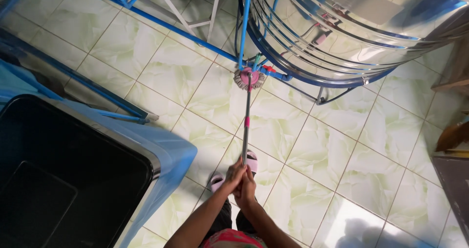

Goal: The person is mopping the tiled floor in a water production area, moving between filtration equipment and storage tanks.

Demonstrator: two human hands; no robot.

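I look straight down at a mop with a grey metal handle and a round pink head with pale strands. The head rests on the tiled floor beside blue pipes, at the base of a large steel tank. My left hand and my right hand are both wrapped around the lower end of the handle, one just above the other. Beneath my hands show my feet in pale pink slippers.
A big dark bin with a blue rim stands at the left. Blue pipes run across the pale green tiles. A second tank on a white stand sits at the top. Dark wooden furniture lines the right edge.
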